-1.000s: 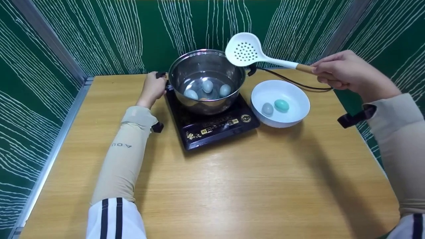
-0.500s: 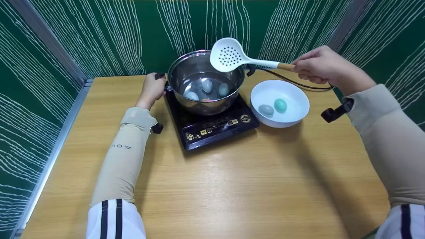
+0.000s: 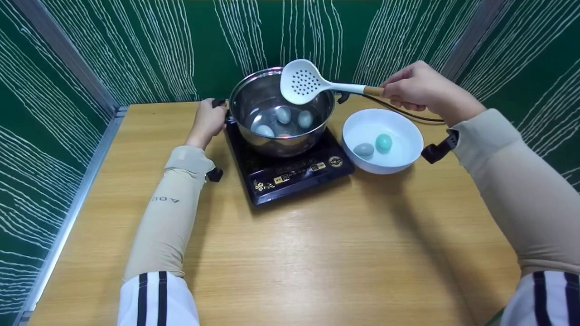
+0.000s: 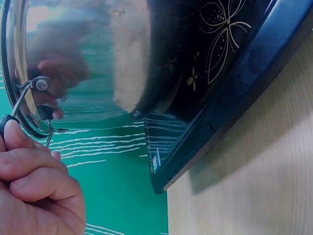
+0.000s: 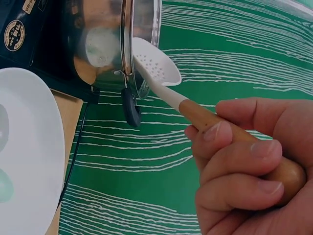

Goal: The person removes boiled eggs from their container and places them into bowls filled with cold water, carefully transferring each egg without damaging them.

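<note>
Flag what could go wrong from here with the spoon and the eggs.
The right hand holds the spoon close to the pot, so the two could knock together. Lowered fast, the spoon might crack the eggs inside. The bowl holds two eggs; another dropped in might strike them.

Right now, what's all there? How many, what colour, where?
Pot: 1, silver, on cooker
Pot handles: 2, black, pot's sides
Cooker: 1, black, on table
Pot eggs: 3, pale blue, inside
Half-hidden object: 1, orange, in pot
Bowl: 1, white, right of cooker
Bowl eggs: 2, grey and green, inside
Skimmer: 1, white, wooden handle, by pot rim
Cable: 1, black, behind bowl
Table: 1, tan, underneath
Walls: 3, green, around table
Wrist devices: 2, black, at cuffs
Sleeves: 2, beige, on forearms
Left grip: 1, round left pot handle
Right grip: 1, round skimmer handle
</note>
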Available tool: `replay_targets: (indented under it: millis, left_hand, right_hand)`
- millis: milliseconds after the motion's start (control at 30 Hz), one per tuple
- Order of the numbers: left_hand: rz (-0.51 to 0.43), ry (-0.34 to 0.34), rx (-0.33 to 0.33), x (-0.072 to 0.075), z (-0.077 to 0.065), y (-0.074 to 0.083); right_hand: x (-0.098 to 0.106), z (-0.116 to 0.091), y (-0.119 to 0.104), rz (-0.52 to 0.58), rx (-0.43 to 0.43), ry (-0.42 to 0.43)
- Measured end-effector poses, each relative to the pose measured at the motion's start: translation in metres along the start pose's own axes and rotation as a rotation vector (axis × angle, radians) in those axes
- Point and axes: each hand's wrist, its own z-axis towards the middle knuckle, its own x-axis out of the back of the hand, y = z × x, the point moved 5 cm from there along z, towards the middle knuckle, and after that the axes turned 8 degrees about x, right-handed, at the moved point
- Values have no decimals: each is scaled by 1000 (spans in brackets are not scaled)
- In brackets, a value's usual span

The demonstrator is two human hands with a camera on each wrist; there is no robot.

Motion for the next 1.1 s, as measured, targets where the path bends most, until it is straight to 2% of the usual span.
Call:
replay_targets:
  millis: [300,500,800,1100]
  left_hand:
    - [-25,28,-8,-2,2,0]
    - [-28,1,8,-2,2,0]
    - [-24,-2,19,-3,3,1]
    - [-16,22,-1,-2,3,0]
  right_hand:
    - [-10,14,-9,-34,-2,-16]
    - [-18,20,-16,-106,24,-12]
    - [-32,23,-20,-135,27,-32]
    - [-45,28,-30,-183,58,-104]
